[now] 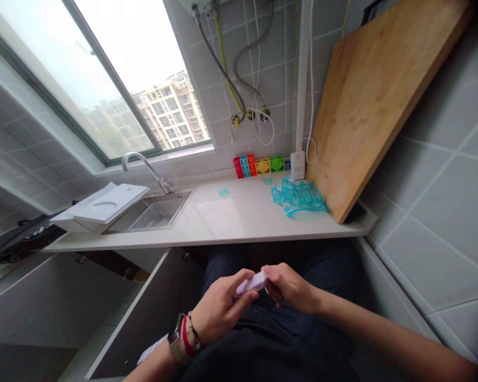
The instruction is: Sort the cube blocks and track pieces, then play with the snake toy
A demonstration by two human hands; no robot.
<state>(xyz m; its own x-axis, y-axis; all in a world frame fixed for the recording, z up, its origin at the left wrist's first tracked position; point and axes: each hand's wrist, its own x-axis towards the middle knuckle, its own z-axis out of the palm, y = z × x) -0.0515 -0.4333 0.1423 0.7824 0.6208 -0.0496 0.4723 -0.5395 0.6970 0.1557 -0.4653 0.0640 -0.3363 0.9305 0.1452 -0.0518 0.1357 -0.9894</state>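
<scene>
Both hands meet above my lap, just in front of the counter edge. My left hand (223, 303) is closed around a small lilac piece (255, 282), with the thumb and fingers on its two sides. A thin pale yellowish line crosses the piece. At its right end, my right hand (290, 286) pinches it with bent fingers, which hide part of that end. What exactly the piece is, I cannot make out. Farther forward on the counter lies a heap of clear turquoise plastic pieces (298, 194).
Colourful plastic blocks (257, 166) line the wall beside a white plug-in box (298, 165). A large wooden board (374, 101) leans at the right. A sink (159, 214) with a tap (147, 165) and a white box (107, 204) stand left. A cabinet door (139, 307) hangs open below.
</scene>
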